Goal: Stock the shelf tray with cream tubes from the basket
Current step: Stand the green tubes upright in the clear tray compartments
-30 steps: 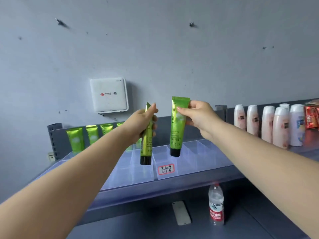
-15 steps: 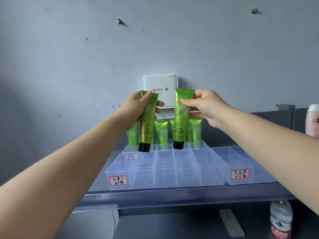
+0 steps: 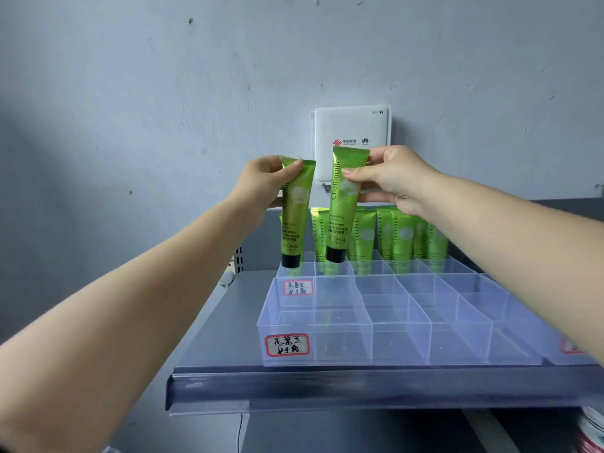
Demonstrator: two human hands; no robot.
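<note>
My left hand pinches the top of a green cream tube with a black cap, hanging cap-down over the back left cell of the clear shelf tray. My right hand pinches a second green tube the same way, just right of the first, above the neighbouring back cell. Several more green tubes stand upright in the tray's back row. The front cells hold nothing. The basket is out of sight.
The tray sits on a grey shelf against a grey wall. A white router box hangs on the wall behind my hands. Red-bordered labels mark the tray front. Part of another item shows at the bottom right corner.
The view has swung left and closer to the tray. Both hands have carried their tubes to the back left of the tray, above its rear cells.
</note>
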